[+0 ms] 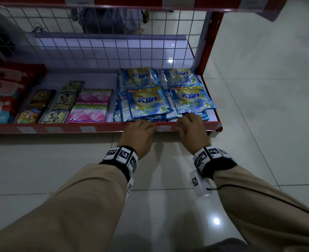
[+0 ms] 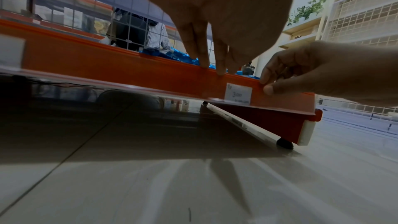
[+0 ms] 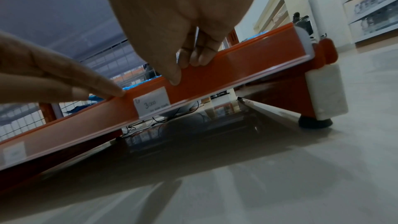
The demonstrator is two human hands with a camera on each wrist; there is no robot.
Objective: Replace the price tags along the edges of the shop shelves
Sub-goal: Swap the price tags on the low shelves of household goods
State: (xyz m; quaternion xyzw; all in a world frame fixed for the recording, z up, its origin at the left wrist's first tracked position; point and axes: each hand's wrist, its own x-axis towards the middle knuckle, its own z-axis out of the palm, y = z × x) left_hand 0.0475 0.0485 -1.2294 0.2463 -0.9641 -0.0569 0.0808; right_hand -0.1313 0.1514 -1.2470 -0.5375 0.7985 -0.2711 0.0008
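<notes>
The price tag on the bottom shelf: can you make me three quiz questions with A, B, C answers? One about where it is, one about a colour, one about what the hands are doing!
1. Where does the price tag sit?
A. between the two hands
B. on the floor
C. on the wire grid

2. What colour is the shelf edge that bears it?
A. green
B. red-orange
C. yellow

3. What is the right hand doing?
A. hanging at the side
B. lifting a packet
C. pinching the shelf edge strip

Answers: 1 A, the tag shows in the gap between left hand and right hand. 2 B, both wrist views show it red-orange. 3 C, thumb in front, fingers curled over the top.
</notes>
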